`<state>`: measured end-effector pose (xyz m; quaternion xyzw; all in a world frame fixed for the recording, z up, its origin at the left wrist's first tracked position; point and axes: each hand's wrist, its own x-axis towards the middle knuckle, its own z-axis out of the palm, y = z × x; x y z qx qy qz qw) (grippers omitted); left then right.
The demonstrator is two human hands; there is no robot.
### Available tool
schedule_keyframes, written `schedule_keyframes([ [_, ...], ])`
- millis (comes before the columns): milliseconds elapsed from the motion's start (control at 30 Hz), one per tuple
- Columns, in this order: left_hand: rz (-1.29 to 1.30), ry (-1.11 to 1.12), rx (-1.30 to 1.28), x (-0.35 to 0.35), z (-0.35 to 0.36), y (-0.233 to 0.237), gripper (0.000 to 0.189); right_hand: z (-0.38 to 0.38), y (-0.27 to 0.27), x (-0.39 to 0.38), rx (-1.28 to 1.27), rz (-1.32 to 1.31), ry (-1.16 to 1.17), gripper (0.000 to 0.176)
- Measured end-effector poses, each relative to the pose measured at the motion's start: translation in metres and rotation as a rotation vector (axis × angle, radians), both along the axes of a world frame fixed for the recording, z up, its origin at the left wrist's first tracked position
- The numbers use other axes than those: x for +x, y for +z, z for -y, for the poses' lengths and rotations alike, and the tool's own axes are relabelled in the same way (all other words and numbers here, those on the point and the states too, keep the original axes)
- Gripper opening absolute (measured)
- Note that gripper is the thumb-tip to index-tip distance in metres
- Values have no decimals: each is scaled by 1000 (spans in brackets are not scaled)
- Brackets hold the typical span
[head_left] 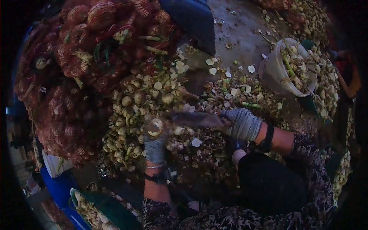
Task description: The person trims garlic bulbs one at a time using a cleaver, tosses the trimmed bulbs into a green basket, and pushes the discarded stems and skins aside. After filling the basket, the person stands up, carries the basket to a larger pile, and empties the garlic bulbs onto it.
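Observation:
My left hand [155,147], in a grey glove, is closed around a garlic bulb [155,127] whose pale cut face points up. My right hand [242,123], also gloved, grips a knife [199,119]. Its broad dark blade reaches left, with the tip close to the bulb and smeared by motion. Beyond and left of my left hand lies a heap of garlic bulbs [132,101], some with stalk stubs. Under the blade the floor is covered with trimmed skins and stalk scraps [203,149].
Red net sacks [69,103] full of bulbs are piled on the left. A white bucket [270,73] holding garlic and stalks tilts at the upper right. At the lower left stand a green-rimmed container [115,209] of garlic and a blue object [57,188].

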<state>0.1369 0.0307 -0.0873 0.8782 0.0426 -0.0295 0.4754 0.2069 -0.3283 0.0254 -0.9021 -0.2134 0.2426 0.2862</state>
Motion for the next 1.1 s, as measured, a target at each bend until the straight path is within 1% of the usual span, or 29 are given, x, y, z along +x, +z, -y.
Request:
schedule_keyframes([
  [33, 30, 34, -793, 1, 11, 1, 41, -7, 12, 0, 2, 9, 4, 22],
  [67, 39, 34, -794, -7, 15, 2, 41, -14, 27, 0, 55, 30, 96, 20],
  [100, -52, -139, -626, -19, 18, 5, 40, -20, 39, -1, 106, 48, 186, 19],
  [133, -147, -307, -453, -29, 22, 5, 39, -25, 47, -2, 104, 50, 185, 19],
  [200, -175, -307, -388, -36, 37, 19, 38, -33, 56, -7, 16, 59, 361, 21],
  [233, -201, -306, -319, -38, 47, 34, 37, -35, 57, -10, 20, 59, 364, 21],
  [300, -249, -305, -182, -37, 67, 72, 36, -39, 58, -17, 55, 6, 319, 31],
  [333, -274, -307, -116, -36, 77, 92, 35, -40, 59, -22, 55, 6, 319, 31],
  [367, -301, -258, -383, -37, 87, 114, 35, -42, 61, -28, 227, 21, 197, 39],
  [400, -302, -262, -387, -43, 100, 115, 35, -42, 63, -32, 396, 35, 72, 47],
  [433, -342, -101, -630, -52, 114, 115, 36, -44, 66, -31, 392, 36, 68, 47],
  [467, -380, 63, -867, -55, 122, 117, 36, -46, 69, -30, 415, 17, 89, 53],
  [500, -382, 55, -867, -53, 125, 120, 36, -47, 71, -29, 438, -2, 108, 60],
  [567, -188, -163, -519, -46, 128, 127, 37, -49, 66, -28, 426, -11, 79, 58],
  [600, -190, -165, -520, -47, 126, 125, 37, -51, 61, -29, 416, -26, 59, 56],
  [633, -210, -153, -406, -50, 123, 122, 37, -53, 48, -30, 416, -30, 58, 56],
  [667, -228, -144, -293, -51, 122, 120, 38, -56, 31, -31, 571, -13, 12, 53],
  [700, -231, -150, -294, -47, 128, 131, 38, -58, 24, -31, 724, 4, -38, 50],
  [767, -361, 31, -655, -43, 141, 155, 38, -56, 17, -24, 682, 6, -36, 46],
  [800, -361, 32, -658, -42, 136, 150, 38, -55, 16, -17, 641, 12, -28, 43],
  [833, 7, -260, -128, -41, 126, 141, 37, -48, 17, -12, 638, 10, -25, 43],
  [867, 376, -528, 417, -39, 118, 133, 37, -36, 26, -6, 593, -11, -146, 38],
  [900, 379, -521, 420, -38, 118, 127, 37, -26, 34, -3, 548, -30, -264, 32],
  [933, 145, -331, 79, -37, 118, 123, 37, -18, 37, -4, 551, -29, -253, 32],
  [967, -88, -136, -262, -36, 118, 117, 38, -10, 39, -6, 346, 59, -65, 28],
  [1000, -185, -20, -451, -39, 117, 103, 40, -6, 41, -8, 137, 145, 118, 23],
  [1033, -199, 13, -551, -45, 114, 85, 41, -5, 45, -16, 255, 227, 170, 19],
  [1067, -214, 54, -676, -51, 112, 68, 43, -6, 45, -22, 252, 220, 171, 19],
  [1100, -214, 81, -793, -55, 110, 53, 44, -7, 46, -27, 213, 209, 280, 20],
])
